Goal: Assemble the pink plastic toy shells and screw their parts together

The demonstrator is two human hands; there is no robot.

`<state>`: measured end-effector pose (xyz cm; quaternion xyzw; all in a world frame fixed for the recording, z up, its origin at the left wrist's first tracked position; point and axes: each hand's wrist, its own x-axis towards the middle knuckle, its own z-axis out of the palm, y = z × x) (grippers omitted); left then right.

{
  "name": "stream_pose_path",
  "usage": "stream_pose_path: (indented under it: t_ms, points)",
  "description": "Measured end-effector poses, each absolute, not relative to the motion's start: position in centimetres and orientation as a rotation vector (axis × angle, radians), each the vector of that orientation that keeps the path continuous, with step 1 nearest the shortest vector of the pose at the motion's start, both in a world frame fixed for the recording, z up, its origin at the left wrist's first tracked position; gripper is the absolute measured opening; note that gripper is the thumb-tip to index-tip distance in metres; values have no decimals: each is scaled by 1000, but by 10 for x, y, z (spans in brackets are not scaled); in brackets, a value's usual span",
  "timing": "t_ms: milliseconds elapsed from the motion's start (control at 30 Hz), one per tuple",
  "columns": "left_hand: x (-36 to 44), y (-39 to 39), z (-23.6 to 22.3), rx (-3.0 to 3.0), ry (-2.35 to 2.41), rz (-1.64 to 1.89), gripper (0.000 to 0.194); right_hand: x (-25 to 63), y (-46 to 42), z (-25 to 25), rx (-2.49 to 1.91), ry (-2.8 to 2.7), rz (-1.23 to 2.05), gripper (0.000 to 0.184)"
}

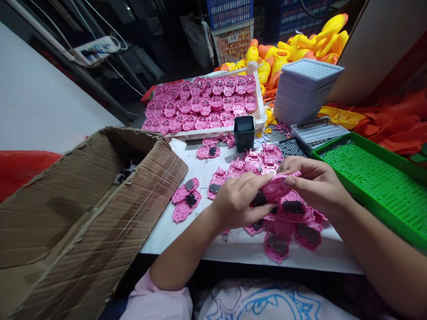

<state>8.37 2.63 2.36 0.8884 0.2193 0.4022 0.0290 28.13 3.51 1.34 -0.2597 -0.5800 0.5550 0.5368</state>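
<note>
Above those pink parts (pixel 276 240) on the table (pixel 200 240), left hand (pixel 237 198) and right hand (pixel 312 180) both pinch one pink shell (pixel 276 188).

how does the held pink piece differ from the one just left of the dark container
The held piece is raised between the left hand and right hand; the other piece lies flat on the white surface. The held piece's visible face looks all pink; the other piece shows a black patch. Both are mainly pink.
</note>
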Motion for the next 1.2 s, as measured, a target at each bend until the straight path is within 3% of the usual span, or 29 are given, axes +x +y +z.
stream_pose_path:
  t_ms: [100, 200, 300, 433, 533, 900, 1067, 1200]
  points:
    - [73, 40, 33, 2502, 650, 1204, 59, 284, 41, 15, -683, -1266, 1296, 12]
    - [57, 78, 41, 2231, 1077, 1160, 45, 290, 51, 17, -744, -1036, 1285, 19]
    - [48, 129, 37, 2277, 1668, 641, 33, 297, 60, 19, -772, -875, 1265, 28]
    - [52, 177, 14, 2296, 1794, 439, 15, 300, 63, 22, -793, -801, 1283, 33]
    - [59, 190, 0, 2313, 1833, 421, 19, 300, 61, 23, -773, -814, 1320, 33]
    - [55, 180, -5, 2270, 1851, 636, 40, 294, 57, 28, -750, -851, 1368, 35]
    - [53, 133, 17, 2146, 1751, 922, 35, 291, 55, 26, -787, -886, 1356, 33]
    - [69, 79, 36, 1610, 1304, 1224, 33, 286, 48, 23, -900, -1049, 1293, 30]
